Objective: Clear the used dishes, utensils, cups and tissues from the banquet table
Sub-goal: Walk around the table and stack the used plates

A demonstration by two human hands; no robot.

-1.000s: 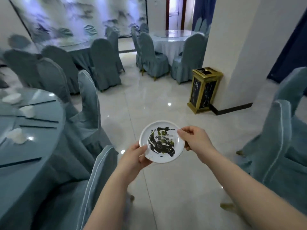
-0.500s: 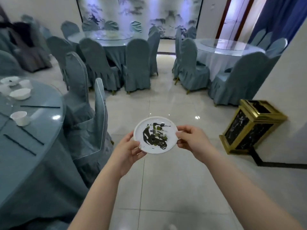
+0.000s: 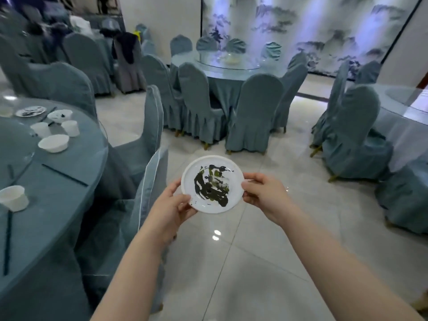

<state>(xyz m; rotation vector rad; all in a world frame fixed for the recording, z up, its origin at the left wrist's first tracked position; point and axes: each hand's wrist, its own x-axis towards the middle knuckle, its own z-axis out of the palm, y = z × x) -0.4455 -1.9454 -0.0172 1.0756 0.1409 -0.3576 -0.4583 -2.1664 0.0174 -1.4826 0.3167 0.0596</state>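
We take the banquet table point(image 3: 58, 181) at our left as the landmark and read across from it. On its blue cloth sit a white bowl point(image 3: 53, 143), two small white cups point(image 3: 41, 129) behind that bowl, a smeared plate point(image 3: 30, 111) and another soiled bowl point(image 3: 59, 115) toward the far rim, black chopsticks point(image 3: 64, 175) lying flat nearer us, and one more cup point(image 3: 14, 197) at the near edge. So much of the clearing is still to do.

Right of the table, past a covered chair point(image 3: 148, 172) tucked against it, we hold the dirty plate point(image 3: 212, 184) over the tiled floor, level, with dark sauce smeared across its face. Our left hand point(image 3: 172, 206) pinches the plate's near-left rim, thumb on top. Our right hand point(image 3: 264, 193) grips the right rim the same way.

What changes over the last second is our heading. The gold-trimmed bin that stood right of the plate a moment ago is gone from view, and the table, earlier a sliver at the left edge, now shows many more of its dishes. The grip on the plate is unchanged. We judge that we are turning leftward toward the table with the plate in hand, perhaps to stack more dishes.
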